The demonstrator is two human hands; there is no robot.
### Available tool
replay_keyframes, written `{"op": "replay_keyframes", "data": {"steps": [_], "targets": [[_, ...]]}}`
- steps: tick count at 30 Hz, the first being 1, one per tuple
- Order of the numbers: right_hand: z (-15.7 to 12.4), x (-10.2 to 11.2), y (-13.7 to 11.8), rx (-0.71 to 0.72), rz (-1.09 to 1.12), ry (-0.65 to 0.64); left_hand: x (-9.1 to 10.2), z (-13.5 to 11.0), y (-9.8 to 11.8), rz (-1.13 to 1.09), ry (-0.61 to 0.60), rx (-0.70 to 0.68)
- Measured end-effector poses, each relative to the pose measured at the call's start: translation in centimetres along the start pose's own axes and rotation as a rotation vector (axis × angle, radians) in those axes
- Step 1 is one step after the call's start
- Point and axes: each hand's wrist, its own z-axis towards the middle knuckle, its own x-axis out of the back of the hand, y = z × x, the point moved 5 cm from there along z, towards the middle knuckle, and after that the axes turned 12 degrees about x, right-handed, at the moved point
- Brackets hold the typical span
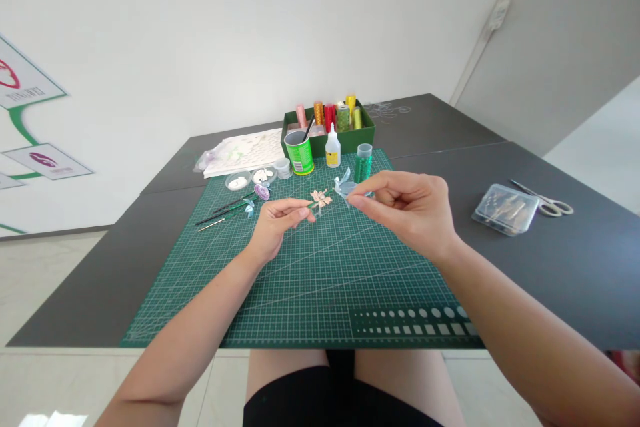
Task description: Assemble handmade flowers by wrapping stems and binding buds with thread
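Observation:
My left hand (280,223) is closed, thumb against fingers, around the green stem of an artificial flower sprig. Peach petals (321,198) spread out just past its fingertips. At the stem's far end is a light-blue flower (344,183). My right hand (407,210) is pinched shut right beside the blue petals. Whatever lies between its thumb and forefinger is too small to make out. Behind that hand stands a spool of green thread (364,163). The sprig is held above the green cutting mat (300,280).
Flower stems with a purple rose (261,192) lie left, near small white dishes (238,181). Behind are a green can (299,155), a glue bottle (333,150) and a box (363,139) of thread spools. Rightward lie a clear plastic case (505,209) and scissors (550,205).

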Motion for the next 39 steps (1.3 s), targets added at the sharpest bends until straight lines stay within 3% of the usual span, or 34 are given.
{"op": "replay_keyframes", "data": {"steps": [7,14,21,27,32,36,39], "targets": [[-0.1,-1.0,0.4,0.07,-0.123,-0.126,0.5,0.4,-0.3,-0.098,0.09,0.049],[0.1,-0.8,3.0,-0.049,-0.174,-0.128,0.7,0.6,-0.5,-0.244,0.128,0.14],[-0.7,-2.9,3.6,-0.063,-0.033,-0.338,1.3,-0.1,-0.2,-0.042,0.371,0.041],[-2.1,-5.3,4.4,-0.081,-0.011,-0.574,1.4,-0.2,0.1,0.024,0.415,-0.002],[-2.1,-5.1,5.5,-0.177,-0.033,-0.573,1.8,-0.1,0.1,0.04,0.449,-0.018],[-2.2,-5.4,4.6,-0.174,0.087,-0.605,2.1,0.0,0.1,0.051,0.47,-0.025],[-2.1,-5.3,4.8,-0.171,0.039,-0.609,2.2,0.1,0.1,0.065,0.465,-0.018]]}}
